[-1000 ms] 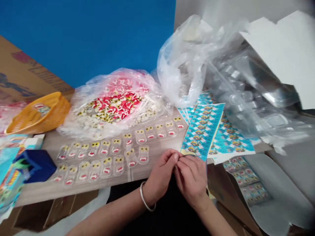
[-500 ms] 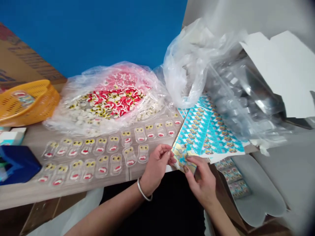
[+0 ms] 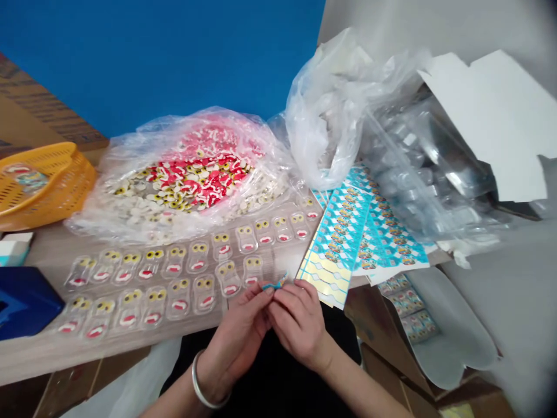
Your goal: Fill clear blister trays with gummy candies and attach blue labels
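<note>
At the near edge of the table [image 3: 39, 357], left hand [image 3: 239, 337] and right hand [image 3: 304, 331] pinch a blue sticker [image 3: 273, 286]; the nearest clear pack [image 3: 252, 270] lies just beyond the left, lengthwise near to far.

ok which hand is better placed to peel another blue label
Probably the right hand: it is beside the blue label sheet, while the left hand is farther away. Both pinch a blue piece, though.
</note>
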`<act>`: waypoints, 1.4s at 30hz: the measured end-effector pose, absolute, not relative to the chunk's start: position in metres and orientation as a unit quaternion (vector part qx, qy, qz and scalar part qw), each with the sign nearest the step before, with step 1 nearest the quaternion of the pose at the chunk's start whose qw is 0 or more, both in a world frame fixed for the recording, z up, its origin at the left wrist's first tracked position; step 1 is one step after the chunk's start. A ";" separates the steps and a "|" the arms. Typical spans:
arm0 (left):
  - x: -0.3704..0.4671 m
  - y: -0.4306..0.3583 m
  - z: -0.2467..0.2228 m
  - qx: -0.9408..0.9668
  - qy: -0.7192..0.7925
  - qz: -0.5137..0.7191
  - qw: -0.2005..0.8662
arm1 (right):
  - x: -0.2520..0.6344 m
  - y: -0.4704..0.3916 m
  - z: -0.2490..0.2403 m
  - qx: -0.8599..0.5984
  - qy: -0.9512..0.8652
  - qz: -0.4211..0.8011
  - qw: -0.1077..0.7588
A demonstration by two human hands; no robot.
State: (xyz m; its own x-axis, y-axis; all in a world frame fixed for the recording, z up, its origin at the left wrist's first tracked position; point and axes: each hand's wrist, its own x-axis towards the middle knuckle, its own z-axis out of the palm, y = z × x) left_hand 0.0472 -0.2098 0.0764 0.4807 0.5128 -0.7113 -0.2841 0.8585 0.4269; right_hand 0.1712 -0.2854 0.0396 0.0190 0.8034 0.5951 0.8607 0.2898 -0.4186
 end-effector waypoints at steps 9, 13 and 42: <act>0.027 -0.164 0.081 0.173 0.515 0.374 0.752 | 0.227 -0.275 0.024 -0.677 -0.700 0.013 0.228; 0.002 -0.142 0.090 0.182 0.522 0.431 0.714 | 0.264 -0.289 0.025 -0.722 -0.668 -0.001 0.179; 0.022 -0.172 0.070 0.224 0.510 0.340 0.758 | 0.207 -0.264 0.022 -0.673 -0.686 0.156 0.227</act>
